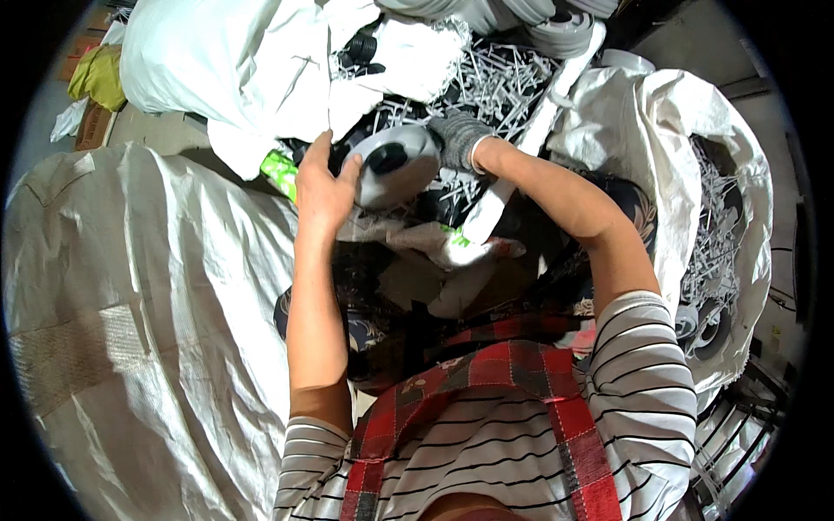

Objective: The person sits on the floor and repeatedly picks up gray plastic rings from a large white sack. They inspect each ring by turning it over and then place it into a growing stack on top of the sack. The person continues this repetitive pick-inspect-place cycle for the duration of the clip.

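A round, pale grey plastic piece (400, 185) with a dark round centre sits between my two hands, tilted over an open sack. My bare left hand (325, 184) grips its left edge, with the thumb along the near side and the fingers partly hidden behind. At its right edge is my right hand (460, 141), in a grey knitted glove. The gloved fingers are curled against the piece, and their tips are hard to see. Just beyond lie many thin, pale plastic sticks (497, 87) mixed with black bits.
Large white woven sacks (148, 260) stand at left and far left. Another white sack (608, 108) on the right holds more pale sticks (714, 226) and grey rings. Stacked grey round pieces (560, 35) lie at the back. A yellow bag (95, 76) is at the far left.
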`<state>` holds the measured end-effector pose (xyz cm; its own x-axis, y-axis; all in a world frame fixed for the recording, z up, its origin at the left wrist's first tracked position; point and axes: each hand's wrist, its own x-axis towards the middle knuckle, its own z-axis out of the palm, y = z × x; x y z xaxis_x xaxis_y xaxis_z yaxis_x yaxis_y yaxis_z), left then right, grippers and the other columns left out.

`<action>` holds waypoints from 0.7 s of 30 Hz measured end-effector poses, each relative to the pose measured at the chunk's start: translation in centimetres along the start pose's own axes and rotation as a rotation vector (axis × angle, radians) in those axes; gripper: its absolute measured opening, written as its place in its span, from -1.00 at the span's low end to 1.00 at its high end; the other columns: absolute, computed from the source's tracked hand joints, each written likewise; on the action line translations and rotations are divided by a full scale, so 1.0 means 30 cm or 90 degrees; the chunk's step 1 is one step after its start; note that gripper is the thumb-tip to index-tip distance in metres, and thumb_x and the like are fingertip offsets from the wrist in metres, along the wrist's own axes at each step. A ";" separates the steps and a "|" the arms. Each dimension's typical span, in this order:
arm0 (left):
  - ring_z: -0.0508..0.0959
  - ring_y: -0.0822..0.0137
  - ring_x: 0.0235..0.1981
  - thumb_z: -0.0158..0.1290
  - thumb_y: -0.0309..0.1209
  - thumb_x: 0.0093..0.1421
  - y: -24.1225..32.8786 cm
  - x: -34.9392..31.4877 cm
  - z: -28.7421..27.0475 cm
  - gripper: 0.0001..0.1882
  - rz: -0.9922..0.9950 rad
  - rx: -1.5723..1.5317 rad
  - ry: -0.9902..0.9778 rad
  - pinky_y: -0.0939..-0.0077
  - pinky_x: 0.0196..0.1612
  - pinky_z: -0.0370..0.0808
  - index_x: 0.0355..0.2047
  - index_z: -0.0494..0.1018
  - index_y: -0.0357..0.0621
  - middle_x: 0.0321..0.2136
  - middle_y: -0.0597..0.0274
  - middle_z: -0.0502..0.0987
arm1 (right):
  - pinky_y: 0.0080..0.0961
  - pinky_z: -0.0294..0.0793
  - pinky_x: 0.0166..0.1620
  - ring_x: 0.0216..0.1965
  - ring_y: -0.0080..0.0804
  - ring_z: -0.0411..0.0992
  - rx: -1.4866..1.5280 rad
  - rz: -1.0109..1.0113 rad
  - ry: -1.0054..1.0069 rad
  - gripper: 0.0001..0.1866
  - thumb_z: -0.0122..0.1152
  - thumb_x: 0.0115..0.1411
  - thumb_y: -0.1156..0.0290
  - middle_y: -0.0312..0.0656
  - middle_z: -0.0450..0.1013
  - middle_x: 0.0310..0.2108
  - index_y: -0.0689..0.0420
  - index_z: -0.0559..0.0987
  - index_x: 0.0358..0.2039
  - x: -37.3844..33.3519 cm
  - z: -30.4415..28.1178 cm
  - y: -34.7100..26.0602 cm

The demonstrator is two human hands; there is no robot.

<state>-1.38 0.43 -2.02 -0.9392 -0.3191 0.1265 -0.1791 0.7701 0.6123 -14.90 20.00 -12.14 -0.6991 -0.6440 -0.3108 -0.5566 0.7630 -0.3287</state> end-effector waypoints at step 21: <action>0.38 0.29 -0.01 0.07 -0.29 0.15 0.052 0.050 0.082 -0.40 -0.234 -0.629 -0.096 0.49 0.03 0.31 0.08 0.18 -0.45 -0.08 -0.01 0.40 | -0.38 0.41 -0.07 -0.14 -0.18 0.44 0.158 0.057 0.188 -0.12 0.26 -0.22 -0.26 0.05 0.46 -0.21 0.32 0.43 -0.13 0.096 -0.428 0.055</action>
<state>-3.78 2.52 -2.81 -0.9144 -0.3173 -0.2513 -0.2054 -0.1713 0.9636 -23.60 20.13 -2.12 -0.8589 -0.5041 -0.0901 -0.3875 0.7549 -0.5291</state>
